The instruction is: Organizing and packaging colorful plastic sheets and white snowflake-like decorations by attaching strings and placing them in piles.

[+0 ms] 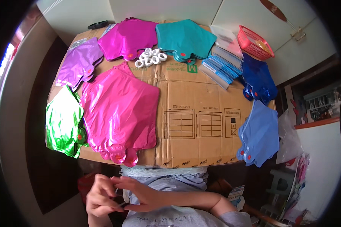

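Both my hands are together in front of my lap, below the near edge of the cardboard-covered table. My left hand (99, 196) has its fingers curled and pinched. My right hand (143, 193) reaches across to it with bent fingers. Something thin and pale shows between them, too small to make out. Nearest to the hands lies a stack of flat pink foil balloons (119, 109), their rounded tabs marked with red dots. Left of it is a shiny green foil balloon stack (63, 123), with a light purple one (77, 62) beyond.
Along the far edge lie magenta (127, 38) and teal balloons (183, 36), with several white rings (149, 57) between. Blue-and-white strips (220, 69), a red basket (254, 41), dark blue balloons (259, 77) and light blue balloons (259, 132) line the right side of the cardboard (197, 151).
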Tool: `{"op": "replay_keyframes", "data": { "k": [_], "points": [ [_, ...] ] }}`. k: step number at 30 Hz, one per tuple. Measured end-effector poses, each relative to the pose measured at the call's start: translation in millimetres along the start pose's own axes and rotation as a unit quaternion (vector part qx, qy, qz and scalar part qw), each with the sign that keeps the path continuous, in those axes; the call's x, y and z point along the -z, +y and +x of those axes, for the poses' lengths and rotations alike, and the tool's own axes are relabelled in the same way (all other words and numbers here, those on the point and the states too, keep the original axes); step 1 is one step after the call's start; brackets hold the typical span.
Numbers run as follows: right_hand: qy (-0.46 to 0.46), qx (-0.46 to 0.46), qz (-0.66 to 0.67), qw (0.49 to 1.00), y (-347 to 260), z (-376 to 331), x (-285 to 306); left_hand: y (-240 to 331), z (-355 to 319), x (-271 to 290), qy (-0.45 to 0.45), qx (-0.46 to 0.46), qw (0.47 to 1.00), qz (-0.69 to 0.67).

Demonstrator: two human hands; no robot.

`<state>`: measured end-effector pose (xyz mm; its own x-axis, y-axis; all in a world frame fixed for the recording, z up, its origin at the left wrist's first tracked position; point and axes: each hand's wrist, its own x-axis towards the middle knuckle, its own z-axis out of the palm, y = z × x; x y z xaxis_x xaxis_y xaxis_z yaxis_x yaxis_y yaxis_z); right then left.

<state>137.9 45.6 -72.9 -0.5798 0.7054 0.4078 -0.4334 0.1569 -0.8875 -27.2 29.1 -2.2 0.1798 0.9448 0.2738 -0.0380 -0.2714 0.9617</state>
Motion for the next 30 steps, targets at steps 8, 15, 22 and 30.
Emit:
{"op": "replay_keyframes", "data": {
  "k": [8, 15, 22, 30],
  "points": [
    [-0.078, -0.059, -0.078, 0.992, 22.3, -10.1, 3.7, 30.2, -12.1, 114.9, 0.206, -0.011, 0.952, -0.227],
    [-0.066, -0.057, -0.282, 0.956, 39.0, -41.1, 24.3, 117.2, -60.4, 309.4, 0.406, -0.12, 0.893, -0.149],
    [-0.047, -0.121, -0.295, 0.947, 31.0, -48.7, 41.5, 146.2, -50.2, 287.2, 0.29, -0.127, 0.921, -0.226],
    [-0.056, 0.055, -0.145, 0.986, -10.8, 9.2, 13.0, 24.6, 30.5, 29.5, -0.266, -0.017, 0.921, 0.284]
  ]
}}
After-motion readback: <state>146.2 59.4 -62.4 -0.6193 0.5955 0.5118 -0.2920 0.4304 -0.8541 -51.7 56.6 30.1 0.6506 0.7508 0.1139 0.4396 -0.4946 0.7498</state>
